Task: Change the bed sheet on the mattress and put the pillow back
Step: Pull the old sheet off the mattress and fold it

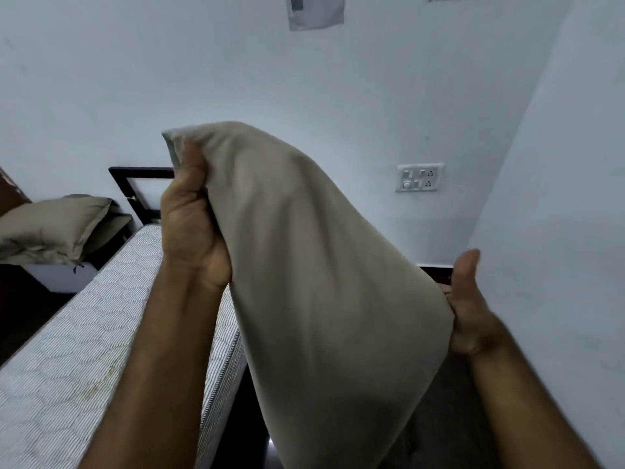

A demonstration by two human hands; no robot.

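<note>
A beige bed sheet (314, 282) hangs in the air in front of me, stretched between both hands. My left hand (192, 221) grips its upper corner, fingers curled tight into the cloth. My right hand (470, 306) holds the lower right edge, thumb up, fingers hidden behind the fabric. The bare mattress (84, 350), white with a quilted striped cover, lies at the lower left with no sheet on it. A pillow (57, 225) in a beige case rests beyond the mattress at the far left, on a low surface.
A dark wooden headboard frame (138, 184) stands against the pale wall behind the mattress. A switch and socket plate (419, 177) is on the wall at right. Dark floor shows beside the bed at the bottom right. Papers (314, 11) hang high on the wall.
</note>
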